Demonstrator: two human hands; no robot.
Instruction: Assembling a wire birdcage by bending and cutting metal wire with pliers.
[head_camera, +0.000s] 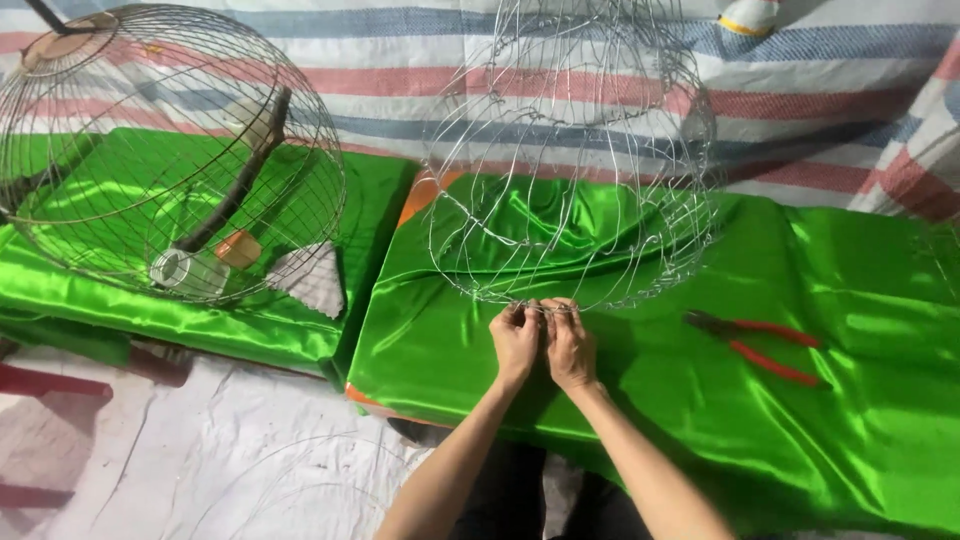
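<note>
A silvery wire cage frame, round and unfinished, stands on a green satin-covered table. My left hand and my right hand are side by side at the frame's near bottom rim. Both pinch the thin wire there with closed fingers, knuckles almost touching. Red-handled pliers lie on the cloth to the right of my hands, untouched.
A finished round wire cage with a dark perch and a small white cup inside sits on a second green-covered surface at left. A striped tarp hangs behind. White sheeting covers the floor at lower left.
</note>
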